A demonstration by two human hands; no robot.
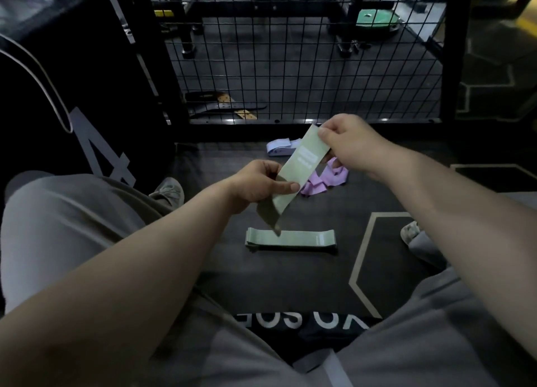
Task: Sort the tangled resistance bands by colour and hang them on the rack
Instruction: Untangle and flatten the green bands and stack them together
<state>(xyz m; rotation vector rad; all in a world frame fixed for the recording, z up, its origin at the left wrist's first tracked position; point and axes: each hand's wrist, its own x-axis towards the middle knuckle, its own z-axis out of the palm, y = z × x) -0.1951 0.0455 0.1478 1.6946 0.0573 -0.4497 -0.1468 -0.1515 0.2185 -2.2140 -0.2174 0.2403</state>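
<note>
Two hands hold a green band [302,161] slanted above the floor [261,279]: the left hand [258,187] pinches its lower part between thumb and fingers, and the right hand [348,142] pinches its top end. A second green band [290,238] lies flat below. Purple bands [327,180] and a pale band [280,147] lie near the wire fence [290,67].

Matt cloth-like green band [302,160], black metal wire mesh [290,67], dull dark rubbery floor [261,285].
</note>
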